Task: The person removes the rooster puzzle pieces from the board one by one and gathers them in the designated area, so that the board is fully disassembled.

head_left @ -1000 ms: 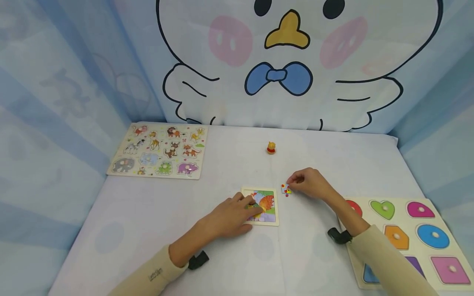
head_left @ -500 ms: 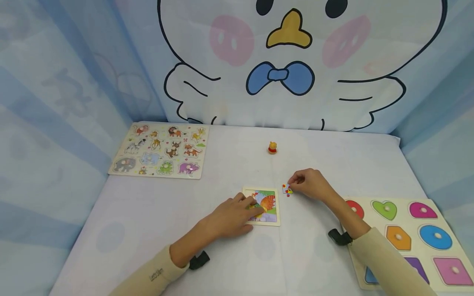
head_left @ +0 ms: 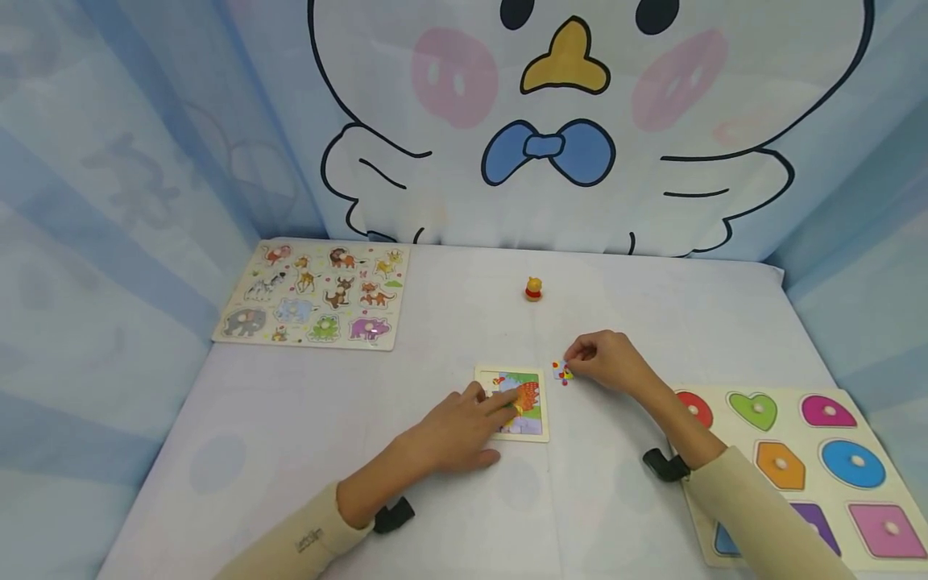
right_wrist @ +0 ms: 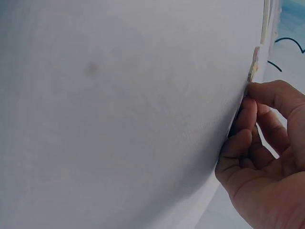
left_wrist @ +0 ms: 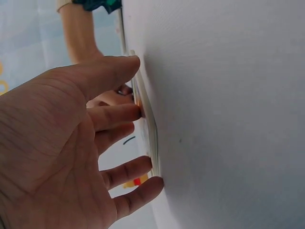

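A small framed jigsaw puzzle (head_left: 532,424) with a green, orange and purple picture lies at mid-table. Over its left side reaches my left hand (head_left: 457,427), its fingers stretched out and touching the picture. In the left wrist view, the fingertips meet the puzzle's pale frame (left_wrist: 151,124), seen edge-on. To the right of the puzzle, my right hand (head_left: 609,360) pinches a small jigsaw piece (head_left: 560,371), blue with red and yellow marks. The right wrist view shows thumb and forefinger gripping this piece (right_wrist: 254,64) close to the tabletop. Part of the picture is hidden under the left fingers.
At the back left lies an animal peg puzzle board (head_left: 312,296). A shape peg board (head_left: 808,407) lies at the right, partly under my right forearm. A little yellow and red figurine (head_left: 533,290) stands behind the framed puzzle. A cartoon curtain hangs behind the table.
My left hand has shifted slightly, its fingers straightening farther across the puzzle's picture. My right hand stays in place with the jigsaw piece.
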